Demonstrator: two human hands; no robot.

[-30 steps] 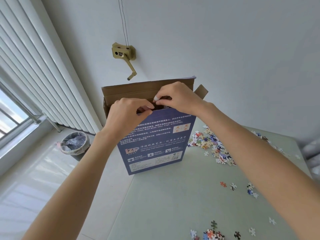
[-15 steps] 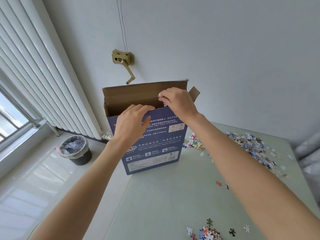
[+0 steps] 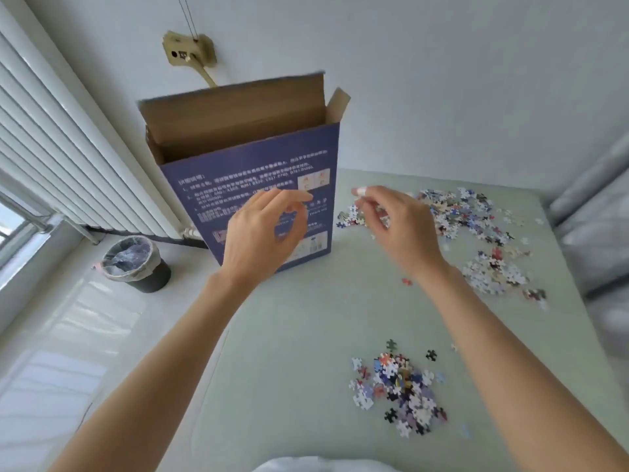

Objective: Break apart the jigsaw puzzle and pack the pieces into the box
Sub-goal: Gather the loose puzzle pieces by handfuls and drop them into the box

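The blue puzzle box (image 3: 252, 172) stands upright at the table's far left corner, its brown top flaps open. My left hand (image 3: 262, 233) hovers in front of the box's printed face, fingers loosely curled and holding nothing. To the right of the box, my right hand (image 3: 398, 226) is in the air above the table, fingers relaxed and empty. Loose jigsaw pieces lie in a big scatter at the far right (image 3: 476, 226) and in a small heap near me (image 3: 401, 386). Whatever the box holds is hidden.
The pale green table (image 3: 306, 352) runs out to a left edge beside the box. On the floor at left stands a lined waste bin (image 3: 136, 264), below a white radiator (image 3: 68, 158). A wall bracket (image 3: 189, 52) hangs above the box.
Both hands have come down and away from the box's open top, where they were dropping pieces in. The camera has tilted down, showing more of the table.
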